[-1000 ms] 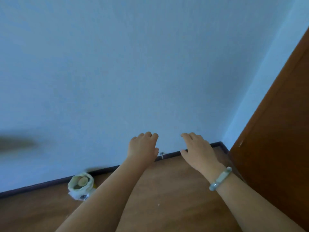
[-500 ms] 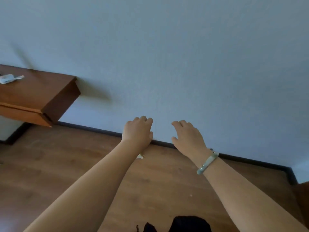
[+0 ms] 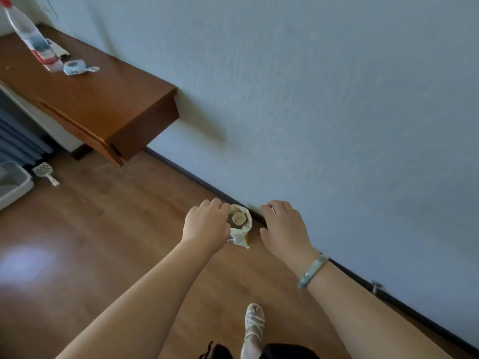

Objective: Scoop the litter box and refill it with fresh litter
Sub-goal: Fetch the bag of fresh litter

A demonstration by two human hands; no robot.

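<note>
An open cream bag of litter point(image 3: 240, 225) with a small cup inside stands on the wood floor against the baseboard. My left hand point(image 3: 206, 224) and my right hand point(image 3: 283, 225) hover on either side of it, fingers loosely curled, holding nothing. The left hand overlaps the bag's left edge in the view; contact is unclear. A grey litter box point(image 3: 14, 183) sits at the far left edge, with a white slotted scoop point(image 3: 45, 172) lying on the floor beside it.
A wall-mounted wooden shelf point(image 3: 98, 99) carries a plastic bottle point(image 3: 29, 35) and a small pale blue device point(image 3: 75, 67). The pale wall point(image 3: 337, 112) runs diagonally on the right. My sandalled foot point(image 3: 254, 325) stands below the bag.
The view has swung left and down. The litter bag, litter box and scoop have come into sight, and both hands now sit over the bag instead of bare floor.
</note>
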